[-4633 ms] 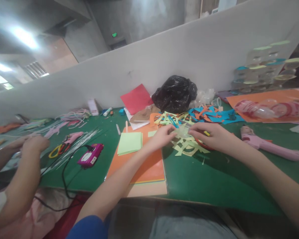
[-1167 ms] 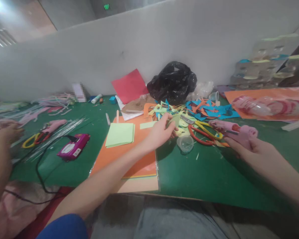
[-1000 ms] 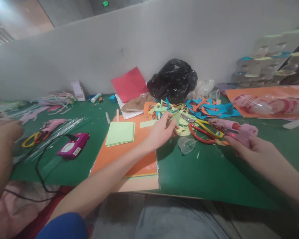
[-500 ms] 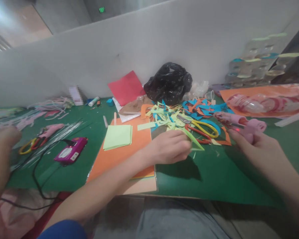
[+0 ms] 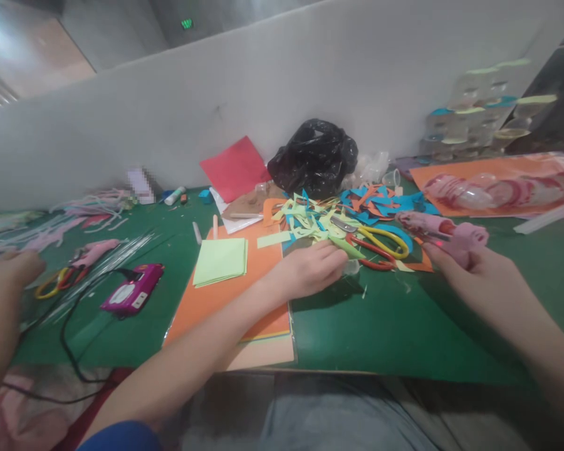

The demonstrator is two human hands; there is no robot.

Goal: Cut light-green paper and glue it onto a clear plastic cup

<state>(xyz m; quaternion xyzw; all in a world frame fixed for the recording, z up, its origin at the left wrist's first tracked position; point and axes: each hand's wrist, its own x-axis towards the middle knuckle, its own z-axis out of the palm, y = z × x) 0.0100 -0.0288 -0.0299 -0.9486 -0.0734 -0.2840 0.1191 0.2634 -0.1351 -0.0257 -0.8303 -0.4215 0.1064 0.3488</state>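
Observation:
My left hand [image 5: 313, 269] is closed at the right edge of the orange paper, its fingers around a light green paper piece [image 5: 350, 248]. Under that paper a small clear plastic cup [image 5: 351, 268] shows in part; whether my fingers touch it I cannot tell. My right hand [image 5: 484, 269] is wrapped round a pink hot glue gun [image 5: 472, 243], its nozzle pointing left and a red light glowing on it. Scissors with yellow and red handles [image 5: 384, 243] lie between the two hands, beside a heap of cut paper scraps [image 5: 310, 216].
A green paper stack [image 5: 220, 262] lies on orange sheets [image 5: 263, 300]. Behind are a black plastic bag [image 5: 314, 156] and red paper [image 5: 235, 166]. A purple power box [image 5: 134, 289] with a cable sits left, near another person's hand [image 5: 16, 269]. Clear cups [image 5: 470, 119] stand stacked at right.
My left hand has moved slightly left and tilted the green paper, and the clear cup under it now shows. The glue gun in my right hand has barely shifted.

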